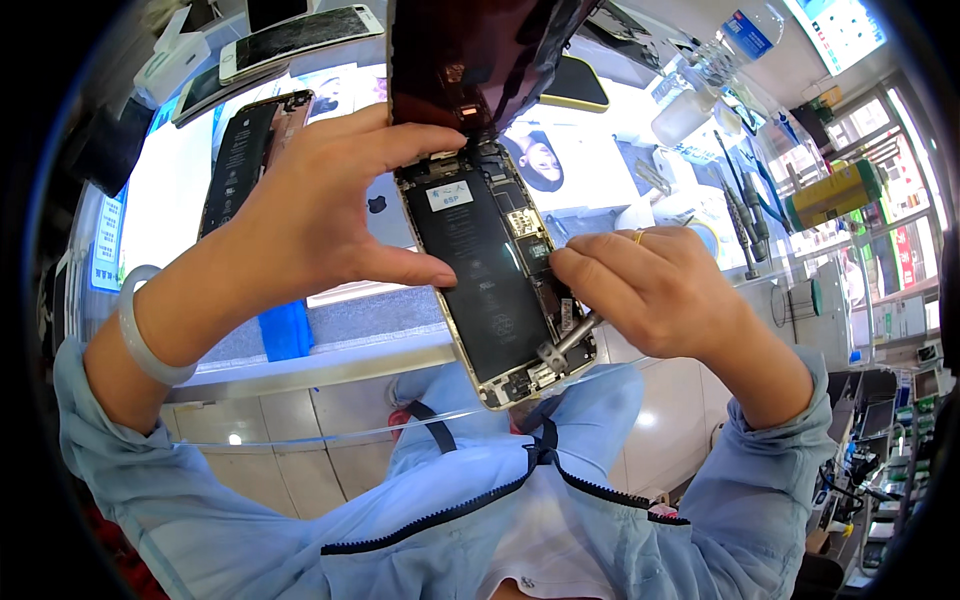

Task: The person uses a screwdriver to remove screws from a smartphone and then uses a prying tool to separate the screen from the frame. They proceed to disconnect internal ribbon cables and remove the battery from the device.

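Note:
An opened smartphone [490, 285] lies tilted over the table's near edge, its black battery, a white label and the circuit board showing. Its dark screen panel [480, 60] stands raised at the far end. My left hand [310, 195] grips the phone, index finger by the screen joint and thumb on the left edge of the battery. My right hand [645, 285] is closed at the phone's right edge. From beneath its fingers a silvery metal tool [568, 340] sticks out over the phone's lower end. The tool's other end is hidden.
Left of my work lies another opened phone [240, 155], with a white phone [300, 42] behind it. A yellow-edged phone [577, 84] rests beyond. Screwdrivers and pliers [745, 205] lie right, near a yellow-green can [835, 195] and a plastic bottle [745, 38]. A blue cloth [286, 330] hangs at the front edge.

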A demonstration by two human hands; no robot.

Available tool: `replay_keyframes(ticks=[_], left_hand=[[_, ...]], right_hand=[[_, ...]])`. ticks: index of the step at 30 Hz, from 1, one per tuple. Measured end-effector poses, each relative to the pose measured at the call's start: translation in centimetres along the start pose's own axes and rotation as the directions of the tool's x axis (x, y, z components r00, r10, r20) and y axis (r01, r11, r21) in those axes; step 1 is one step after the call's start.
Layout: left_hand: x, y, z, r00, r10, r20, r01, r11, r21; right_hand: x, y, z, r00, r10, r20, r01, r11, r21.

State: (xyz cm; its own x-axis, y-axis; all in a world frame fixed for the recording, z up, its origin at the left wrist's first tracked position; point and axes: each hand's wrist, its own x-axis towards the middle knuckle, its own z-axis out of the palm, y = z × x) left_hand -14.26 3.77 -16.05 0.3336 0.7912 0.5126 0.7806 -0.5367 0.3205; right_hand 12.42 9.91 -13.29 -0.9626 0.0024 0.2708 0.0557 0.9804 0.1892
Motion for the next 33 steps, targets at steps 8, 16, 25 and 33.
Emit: replay_keyframes(ticks=[8,16,25,33], left_hand=[[0.0,0.0,0.1,0.997,-0.047,0.058,0.047,0.999,0.013],[0.0,0.1,0.0,0.993,-0.081,0.086,0.082,0.997,-0.002],[-0.1,-0.1,0.0,0.997,-0.043,0.058,0.045,0.998,-0.045],[0.2,0.1,0.0,0.999,0.041,0.018,-0.041,0.999,-0.024]], right_hand=[[-1.2,1.5,-0.2,0.974,0.207,-0.095,-0.195,0.973,0.121],[-4.4,6.3,-0.1,0.840,0.530,-0.119,-0.536,0.844,-0.024],[-2.4,4.7,-1.2,0.623,0.782,0.023,-0.669,0.518,0.533],[0.4,0.0,-1.8,0.638,0.546,0.543,-0.106,-0.636,0.764]])
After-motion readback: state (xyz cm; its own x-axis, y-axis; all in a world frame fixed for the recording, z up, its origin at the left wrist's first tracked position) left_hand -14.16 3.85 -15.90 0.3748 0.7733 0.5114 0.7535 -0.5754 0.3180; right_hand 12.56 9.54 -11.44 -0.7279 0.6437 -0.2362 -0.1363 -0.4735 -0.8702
